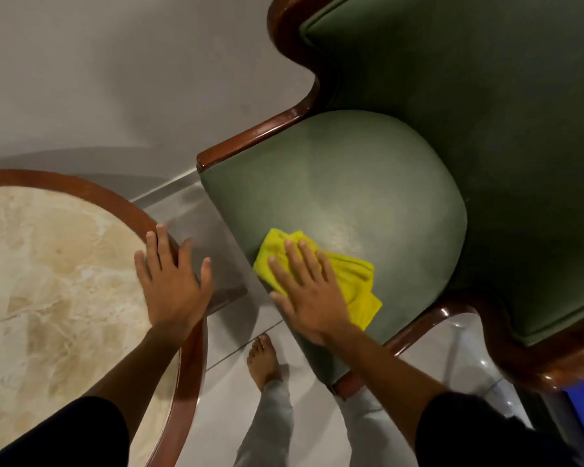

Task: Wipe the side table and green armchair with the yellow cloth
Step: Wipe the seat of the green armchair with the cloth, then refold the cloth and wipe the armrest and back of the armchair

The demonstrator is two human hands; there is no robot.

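We look down on a cleaning round at its armchair stage: our right hand [309, 291] lies flat, fingers spread, pressing the crumpled yellow cloth [351, 274] onto the front of the green armchair's seat cushion [351, 183]. The cloth sits at about 7 o'clock on that cushion, near its front edge, held under the palm, not gripped. Our left hand [172, 281] is open too, holding nothing, braced on the wooden rim of the round marble-topped side table [48, 281], at roughly 3 o'clock on its top. The table stands at 9 o'clock from the chair, a strip of tiled floor [230, 237] and one bare foot [262, 362] between them. The tabletop looks bare; whether it has been wiped we cannot tell. By our judgement most of the seat, the backrest [486, 79] and the polished wooden arms [260, 133] remain to be done.
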